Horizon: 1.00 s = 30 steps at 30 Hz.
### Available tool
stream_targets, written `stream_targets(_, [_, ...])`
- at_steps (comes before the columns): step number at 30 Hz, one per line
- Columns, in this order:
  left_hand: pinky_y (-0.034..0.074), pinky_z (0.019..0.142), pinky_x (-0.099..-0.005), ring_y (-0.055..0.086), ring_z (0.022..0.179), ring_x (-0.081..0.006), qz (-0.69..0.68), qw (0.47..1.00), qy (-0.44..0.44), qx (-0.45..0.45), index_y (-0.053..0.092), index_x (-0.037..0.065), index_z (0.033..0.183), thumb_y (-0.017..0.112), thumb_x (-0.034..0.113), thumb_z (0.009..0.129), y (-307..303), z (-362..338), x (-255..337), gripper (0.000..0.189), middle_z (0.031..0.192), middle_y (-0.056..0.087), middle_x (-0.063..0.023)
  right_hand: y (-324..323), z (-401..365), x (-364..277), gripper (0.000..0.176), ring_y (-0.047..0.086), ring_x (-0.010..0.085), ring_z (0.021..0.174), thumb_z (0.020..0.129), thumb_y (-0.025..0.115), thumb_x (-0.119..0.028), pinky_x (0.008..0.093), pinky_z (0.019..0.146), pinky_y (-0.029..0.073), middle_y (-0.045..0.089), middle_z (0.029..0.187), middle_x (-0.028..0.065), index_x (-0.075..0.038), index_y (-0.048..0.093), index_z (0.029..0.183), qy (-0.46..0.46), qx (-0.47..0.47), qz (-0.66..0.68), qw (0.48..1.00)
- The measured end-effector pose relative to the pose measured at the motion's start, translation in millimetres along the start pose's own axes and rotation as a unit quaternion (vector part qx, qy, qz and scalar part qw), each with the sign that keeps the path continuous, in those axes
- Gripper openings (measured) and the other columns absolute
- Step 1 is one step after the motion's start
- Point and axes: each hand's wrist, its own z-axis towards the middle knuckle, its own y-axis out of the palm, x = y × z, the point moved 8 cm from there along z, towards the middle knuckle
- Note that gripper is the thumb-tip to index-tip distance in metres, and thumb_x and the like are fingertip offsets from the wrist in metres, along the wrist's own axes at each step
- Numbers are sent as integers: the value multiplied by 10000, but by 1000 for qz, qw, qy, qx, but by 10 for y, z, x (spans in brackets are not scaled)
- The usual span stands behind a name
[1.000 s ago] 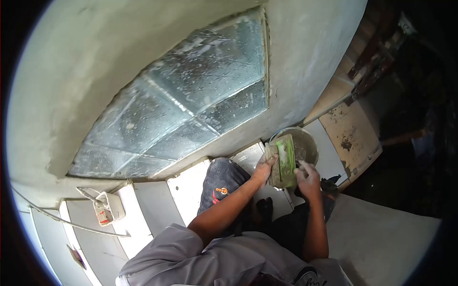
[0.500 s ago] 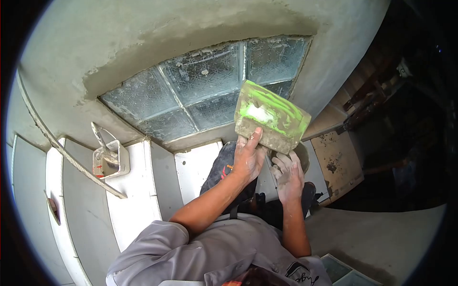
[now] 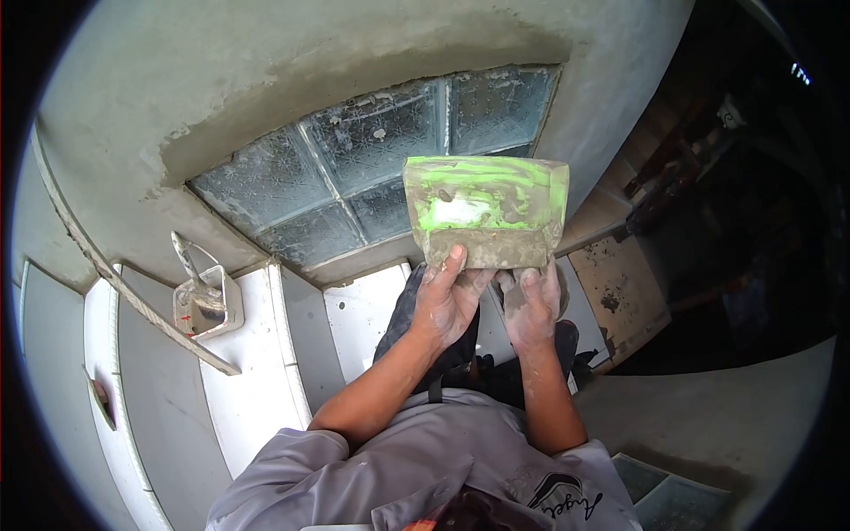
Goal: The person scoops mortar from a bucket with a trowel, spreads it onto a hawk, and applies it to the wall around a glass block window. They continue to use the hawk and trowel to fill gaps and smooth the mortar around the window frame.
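Observation:
A green rectangular plastering float (image 3: 487, 199), smeared with grey mortar, is held up in front of the glass block window (image 3: 381, 133). My left hand (image 3: 447, 301) grips its lower left edge, the thumb on the near face and the fingers beneath. At the lower right edge, my right hand (image 3: 534, 305) has its fingers curled, with the thumb pointing up against the float. Grey mortar coats the fingers of both hands. Behind the float, the undersides of the fingers are partly hidden.
A white container (image 3: 232, 305) with a mortar-covered brush stands on the white stair tread (image 3: 252, 380) at left. A long thin strip (image 3: 133, 296) slants across the steps. A stained board (image 3: 620, 296) lies at right, beside a dark area.
The float has turned from a slant to nearly level and shifted left. My left hand has moved slightly left with it, and my right hand has come up to its lower right edge.

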Motion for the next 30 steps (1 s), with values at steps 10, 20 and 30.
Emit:
stream_targets(10, [503,922,-361,581,1212,-181,383,918,12,-99,533,3,1371,694,360,963,243,46,55,566,1334,608,-122,288,671,-257,504,563,241,1206,1017,550,-308,396,1028,458,581,1284,134,21,461,1387,-18,35,82,996])
stream_targets(20, [515,860,-267,655,952,-128,752,577,298,-109,697,-27,1166,771,174,910,1810,235,1765,334,1044,720,-93,377,1444,-547,508,664,287,1087,977,552,-360,437,942,556,634,1227,154,7,519,1326,-43,64,181,980])
stream_targets(30, [220,1203,-470,331,1461,-300,739,-100,660,-86,566,317,1418,589,577,950,3031,1125,2513,536,1528,456,-81,362,1700,-576,495,672,282,1087,971,551,-350,436,943,563,636,1227,157,1,524,1319,-33,47,220,974])
